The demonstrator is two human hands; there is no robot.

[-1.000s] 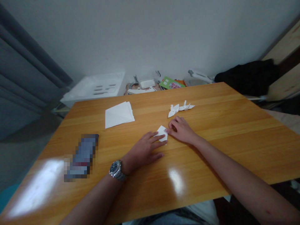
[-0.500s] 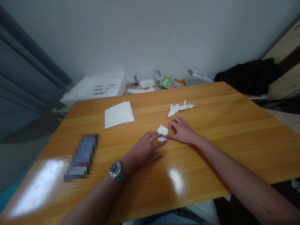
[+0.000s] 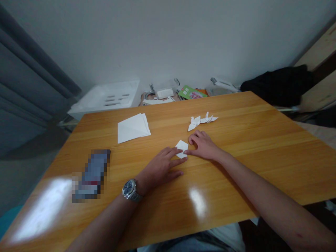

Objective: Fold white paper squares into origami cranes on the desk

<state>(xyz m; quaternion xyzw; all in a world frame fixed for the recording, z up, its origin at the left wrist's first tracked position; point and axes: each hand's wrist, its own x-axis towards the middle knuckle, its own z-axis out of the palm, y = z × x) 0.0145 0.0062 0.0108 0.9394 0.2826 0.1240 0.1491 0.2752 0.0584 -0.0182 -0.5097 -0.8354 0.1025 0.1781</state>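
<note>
A small folded piece of white paper (image 3: 182, 145) lies flat on the wooden table, its lower edge partly covered by fingers. My left hand (image 3: 164, 167), with a metal watch (image 3: 129, 189) on its wrist, rests palm down with the fingers stretched and spread. Its fingertips press on the paper's lower left part. From the right, my right hand (image 3: 203, 146) touches the paper's lower right edge with the thumb. The other fingers are curled and stand apart from that thumb, a gap showing between them. Just beyond sit two folded paper cranes (image 3: 194, 123).
White paper sheets (image 3: 132, 128) lie in a stack at the left back. A blurred-out phone (image 3: 93, 173) is on the table's left side. Behind the far edge are a white plastic tray (image 3: 105, 94), a green booklet (image 3: 191, 92) and a black cloth (image 3: 278, 85).
</note>
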